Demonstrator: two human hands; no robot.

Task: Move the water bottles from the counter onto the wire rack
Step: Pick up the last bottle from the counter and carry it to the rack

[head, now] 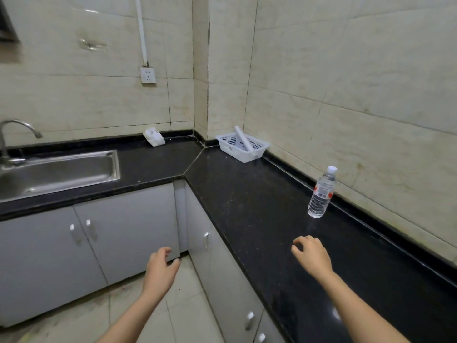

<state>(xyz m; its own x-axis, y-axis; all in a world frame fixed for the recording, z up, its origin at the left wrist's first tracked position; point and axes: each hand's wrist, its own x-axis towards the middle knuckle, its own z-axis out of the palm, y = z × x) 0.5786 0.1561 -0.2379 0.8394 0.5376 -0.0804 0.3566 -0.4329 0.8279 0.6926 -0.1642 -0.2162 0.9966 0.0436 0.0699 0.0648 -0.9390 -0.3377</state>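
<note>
Both hands are empty, fingers loosely curled and spread, gripping nothing. The right hand (312, 254) hovers over the black counter (247, 201) at about 5 o'clock in the view, its forearm reaching in from the lower right. The left hand (160, 268) hangs lower, at about 6 o'clock, over the tiled floor in front of the grey cabinet doors (123, 233).

A clear plastic water bottle (321, 193) with a white cap stands upright on the counter at about 3 o'clock, near the back wall (its label is too small to read), apart from the right hand and beyond it. At about 1 o'clock, in the counter's corner, sits a white perforated basket (243, 146) with a white tube leaning inside. A steel sink (59, 170) with its faucet lies at 9 o'clock.
</note>
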